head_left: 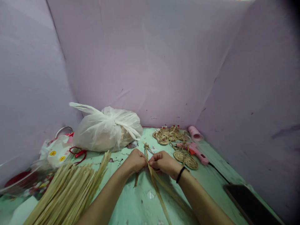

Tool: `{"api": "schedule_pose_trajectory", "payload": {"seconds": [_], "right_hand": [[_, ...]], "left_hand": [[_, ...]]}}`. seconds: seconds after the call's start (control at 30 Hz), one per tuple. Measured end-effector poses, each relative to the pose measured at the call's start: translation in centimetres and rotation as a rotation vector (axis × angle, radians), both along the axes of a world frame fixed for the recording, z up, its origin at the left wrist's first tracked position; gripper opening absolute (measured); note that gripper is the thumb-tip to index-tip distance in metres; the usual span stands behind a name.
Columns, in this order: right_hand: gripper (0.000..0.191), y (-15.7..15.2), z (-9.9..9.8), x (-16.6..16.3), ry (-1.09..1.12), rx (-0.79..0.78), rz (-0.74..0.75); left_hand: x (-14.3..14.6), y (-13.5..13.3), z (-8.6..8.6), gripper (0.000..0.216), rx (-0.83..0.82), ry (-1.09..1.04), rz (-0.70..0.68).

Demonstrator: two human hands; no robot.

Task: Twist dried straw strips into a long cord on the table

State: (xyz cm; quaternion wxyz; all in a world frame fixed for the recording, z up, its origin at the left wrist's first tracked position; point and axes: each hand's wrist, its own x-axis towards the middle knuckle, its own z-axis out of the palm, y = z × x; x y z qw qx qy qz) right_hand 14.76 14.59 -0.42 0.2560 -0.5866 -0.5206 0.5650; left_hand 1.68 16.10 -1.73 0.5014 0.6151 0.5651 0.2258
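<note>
Head view: the two hands meet over the middle of a green desk point(131, 203), drawn close side by side, both clamped on a braid point(146, 152) of dried plant strips. The left hand point(137, 160) is curled at the braid's left side, the right hand point(161, 161) pinches from its right, and a black band point(180, 174) circles the right wrist. The braid's knotted top lies just beyond the fingers, while long loose strips point(157, 190) trail from it toward the near edge. The fingers hide the crossing itself, so which strand each one holds is hard to tell.

Left of the braid and nearer lies a bundle of flat strips point(67, 193); left and beyond it sits a knotted white plastic bag point(105, 131), with a red cord point(81, 153) farther left. To the braid's right lie a flat woven coil point(191, 162) and a pink glue gun point(197, 151); right and beyond are a heap of woven pieces point(164, 137) and a pink spool point(194, 132). A dark flat device point(248, 200) rests far right of the braid, nearer the wearer
</note>
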Motion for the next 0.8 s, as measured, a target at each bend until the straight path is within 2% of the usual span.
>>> {"api": "schedule_pose_trajectory", "payload": {"seconds": [0.1,0.2,0.27,0.37,0.47,0.6,0.7,0.8], "right_hand": [[0.016,0.3,-0.5,0.0,0.018,0.036,-0.06],[0.016,0.2,-0.4,-0.1,0.152,-0.009,-0.134],[0.016,0.0,-0.2,-0.1,0.278,-0.087,-0.147],[0.01,-0.2,0.1,-0.1,0.462,-0.272,-0.057],[0.01,0.0,-0.3,0.0,0.474,-0.372,-0.042],[0.019,0.3,-1.2,0.2,0.3,-0.261,-0.074],[0.016,0.4,-1.8,0.2,0.192,-0.133,-0.115],[0.016,0.4,-2.2,0.2,0.194,-0.093,-0.129]], "left_hand": [[-0.1,0.0,0.5,0.015,-0.045,-0.093,0.025],[-0.2,0.0,0.7,0.01,-0.074,-0.166,0.047],[-0.3,0.1,0.6,0.01,-0.076,-0.209,0.058],[-0.3,0.2,0.5,0.012,-0.062,-0.238,0.062],[-0.4,0.1,0.4,0.011,-0.037,-0.219,0.03],[-0.7,0.0,0.5,0.014,-0.063,-0.205,-0.079],[-1.1,0.0,0.5,0.017,-0.122,-0.223,-0.174],[-1.2,0.1,0.5,0.01,-0.178,-0.203,-0.117]]}}
